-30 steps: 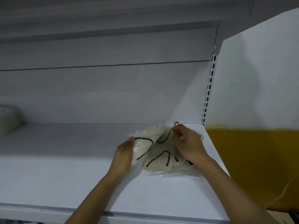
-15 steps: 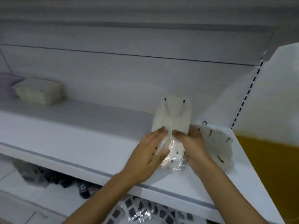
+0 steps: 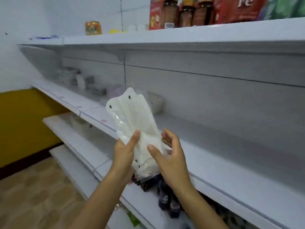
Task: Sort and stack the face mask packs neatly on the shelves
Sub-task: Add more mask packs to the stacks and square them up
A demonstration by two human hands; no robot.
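A clear plastic pack of white face masks (image 3: 132,116) stands upright in the air in front of the middle shelf (image 3: 231,156). My left hand (image 3: 123,152) grips its lower left edge, thumb pressed on the front. My right hand (image 3: 171,161) cups the pack's lower right side, thumb on the front, fingers behind. More mask packs (image 3: 155,103) lie blurred on the shelf behind the held pack, and several others (image 3: 72,76) sit further left.
The top shelf (image 3: 181,35) carries brown bottles (image 3: 186,14) and red boxes (image 3: 237,9). Dark packs (image 3: 165,195) lie on a lower shelf below my hands. A yellow wall (image 3: 24,121) and wooden floor (image 3: 33,195) are at left.
The pack was lifted off the shelf's right end and now stands held in the air. My view has swung left along the shelves, so the right-end pile is out of sight.
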